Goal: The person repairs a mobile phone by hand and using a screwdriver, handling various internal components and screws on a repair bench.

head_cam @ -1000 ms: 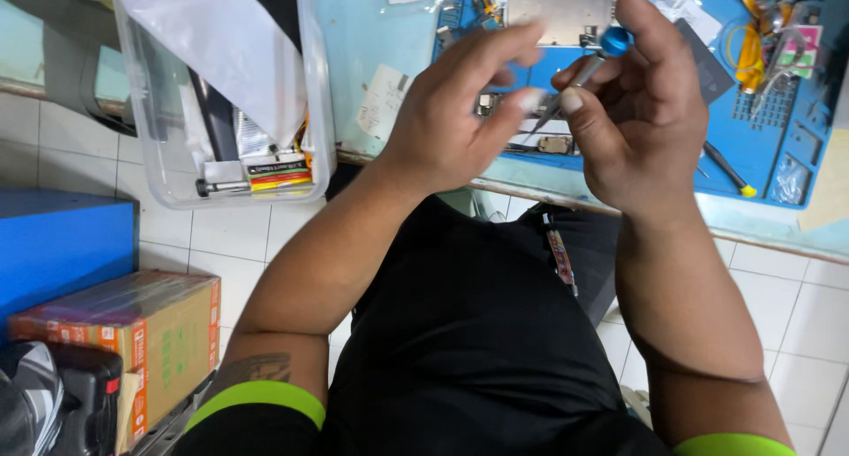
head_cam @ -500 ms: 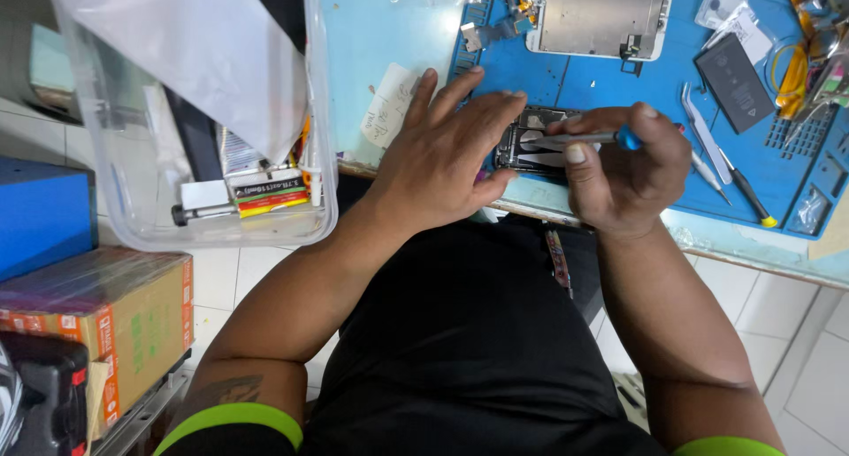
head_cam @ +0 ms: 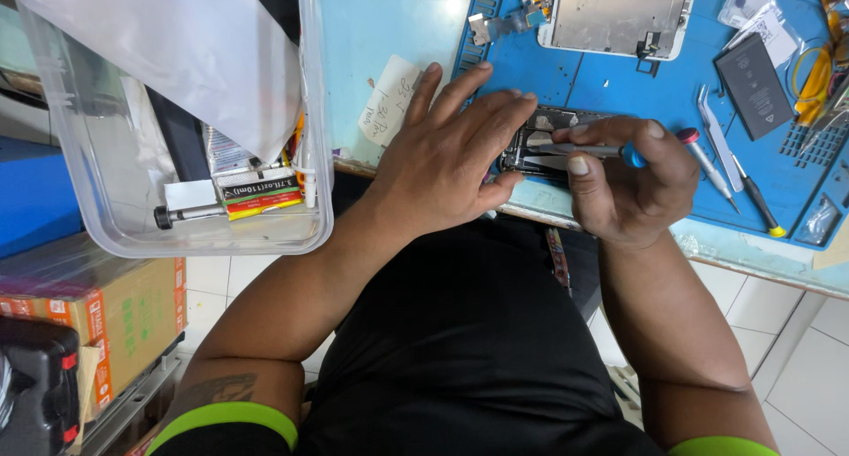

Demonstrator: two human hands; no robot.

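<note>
An opened phone body (head_cam: pixel 541 143) with bare dark innards lies on the blue work mat (head_cam: pixel 619 76) near the table's front edge. My left hand (head_cam: pixel 447 160) rests flat on its left part, fingers spread, holding it down. My right hand (head_cam: pixel 630 183) grips a thin screwdriver with a blue cap (head_cam: pixel 591 150), its tip lying over the phone's inside. A detached screen panel (head_cam: pixel 617 14) lies face down further back on the mat.
A clear plastic bin (head_cam: pixel 190 124) with tubes and small boxes stands at the left. Tweezers (head_cam: pixel 715 150), another driver (head_cam: pixel 752 199) and a flat black battery (head_cam: pixel 753 83) lie on the mat's right. Cardboard boxes (head_cam: pixel 115 319) sit on the floor, lower left.
Both hands came down from in front of me to the mat. The left hand now presses on the phone body and the right hand has brought the screwdriver onto it.
</note>
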